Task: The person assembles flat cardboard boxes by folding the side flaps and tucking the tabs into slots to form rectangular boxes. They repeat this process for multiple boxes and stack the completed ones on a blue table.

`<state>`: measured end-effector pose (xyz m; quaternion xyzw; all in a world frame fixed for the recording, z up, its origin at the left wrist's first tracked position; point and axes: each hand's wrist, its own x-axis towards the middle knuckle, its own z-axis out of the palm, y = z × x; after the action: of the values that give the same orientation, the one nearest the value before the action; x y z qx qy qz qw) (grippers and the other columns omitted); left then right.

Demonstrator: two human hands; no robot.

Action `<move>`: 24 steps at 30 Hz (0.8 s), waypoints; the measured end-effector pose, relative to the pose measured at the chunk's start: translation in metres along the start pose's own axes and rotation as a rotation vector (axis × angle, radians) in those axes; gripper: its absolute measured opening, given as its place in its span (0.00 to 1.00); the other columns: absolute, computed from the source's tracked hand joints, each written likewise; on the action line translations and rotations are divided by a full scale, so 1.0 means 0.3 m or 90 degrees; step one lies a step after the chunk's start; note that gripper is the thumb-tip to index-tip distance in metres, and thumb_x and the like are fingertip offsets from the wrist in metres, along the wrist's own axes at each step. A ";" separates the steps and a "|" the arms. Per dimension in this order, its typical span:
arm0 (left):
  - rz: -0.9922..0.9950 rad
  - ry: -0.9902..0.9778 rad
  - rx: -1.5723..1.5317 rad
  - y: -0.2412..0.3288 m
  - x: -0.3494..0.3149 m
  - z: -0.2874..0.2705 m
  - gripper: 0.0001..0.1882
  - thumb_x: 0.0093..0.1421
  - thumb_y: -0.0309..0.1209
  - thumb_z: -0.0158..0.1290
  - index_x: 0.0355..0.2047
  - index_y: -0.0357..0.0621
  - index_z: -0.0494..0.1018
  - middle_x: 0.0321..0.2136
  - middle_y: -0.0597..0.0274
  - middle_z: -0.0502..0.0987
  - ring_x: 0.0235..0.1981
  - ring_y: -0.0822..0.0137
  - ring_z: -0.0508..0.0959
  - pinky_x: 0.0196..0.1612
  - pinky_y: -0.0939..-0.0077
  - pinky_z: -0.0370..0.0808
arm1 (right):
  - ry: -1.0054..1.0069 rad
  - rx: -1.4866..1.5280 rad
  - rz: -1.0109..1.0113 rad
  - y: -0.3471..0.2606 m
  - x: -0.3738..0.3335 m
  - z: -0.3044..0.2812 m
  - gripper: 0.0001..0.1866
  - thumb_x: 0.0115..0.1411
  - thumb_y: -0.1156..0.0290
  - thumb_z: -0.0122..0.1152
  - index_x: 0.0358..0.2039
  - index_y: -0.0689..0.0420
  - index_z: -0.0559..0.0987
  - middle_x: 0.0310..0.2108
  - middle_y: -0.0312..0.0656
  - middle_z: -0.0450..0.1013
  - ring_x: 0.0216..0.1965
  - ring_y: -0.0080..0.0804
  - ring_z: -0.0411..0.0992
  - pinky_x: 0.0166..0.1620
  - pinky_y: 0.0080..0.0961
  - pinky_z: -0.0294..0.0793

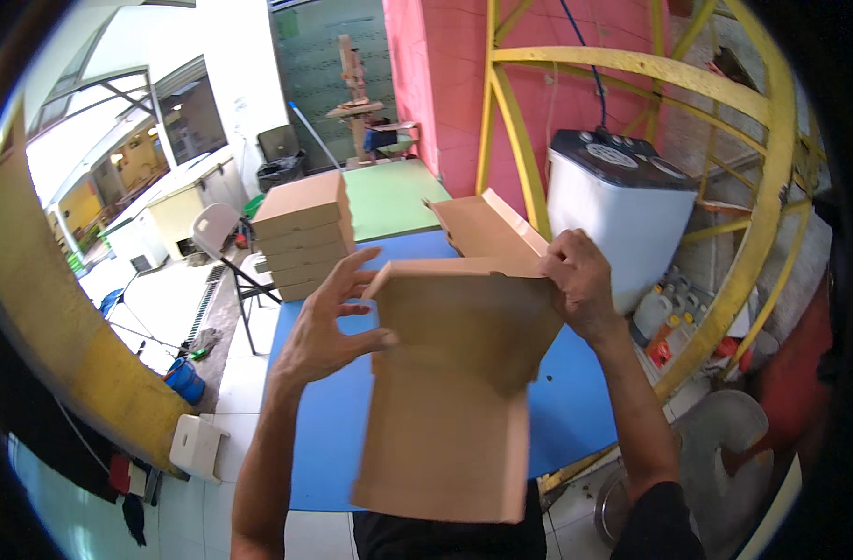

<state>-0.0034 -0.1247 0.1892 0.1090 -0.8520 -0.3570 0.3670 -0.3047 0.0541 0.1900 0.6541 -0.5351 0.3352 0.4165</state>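
Note:
A partly folded brown cardboard box is tilted up in front of me over the blue table, its lower panel hanging toward my body. My right hand is closed on the far right corner of the box, fingers curled in a pinch. At the far left corner, my left hand has its fingers spread, with fingertips and thumb close to the side flap. Whether they touch the cardboard I cannot tell. Behind the box lies another opened cardboard piece on the table.
A stack of several closed cardboard boxes stands at the table's far left. Beyond it is a green tabletop. At right, a yellow metal frame stands by a white washing machine and several plastic jugs. A white stool stands at left.

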 end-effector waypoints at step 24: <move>0.117 0.102 -0.080 0.215 -0.211 -0.168 0.24 0.52 0.16 0.65 0.51 0.41 0.78 0.52 0.57 0.78 0.51 0.67 0.78 0.56 0.71 0.76 | 0.050 -0.097 -0.170 -0.215 0.159 -0.092 0.18 0.60 0.66 0.60 0.51 0.48 0.82 0.48 0.38 0.79 0.51 0.38 0.76 0.62 0.46 0.69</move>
<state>0.0816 -0.0764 0.2230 0.0357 -0.8023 -0.3644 0.4714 -0.2317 0.0642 0.2319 0.6725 -0.4507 0.2607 0.5260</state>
